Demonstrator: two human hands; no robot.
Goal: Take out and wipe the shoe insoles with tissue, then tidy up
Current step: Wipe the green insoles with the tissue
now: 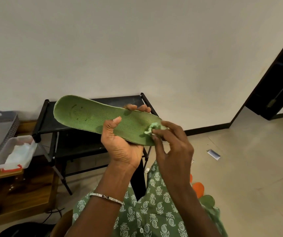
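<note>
the right hand (173, 142) makes a narrow grip, its fingertips pinching a small crumpled tissue (152, 128) and pressing it on the heel end of the green insole (89, 115). the left hand (122, 144) holds the insole near its middle, thumb on top and fingers curled behind the far edge, in the air in front of the black rack (51, 124). to wipe well, i think the strokes should go along the length toward the toe, where some dark marks (79, 113) show. the left grip should be firm, so the soft insole does not bend away under pressure. fresh tissue seems to lie in the clear box (12, 151) on the table (3, 173) at the left
</note>
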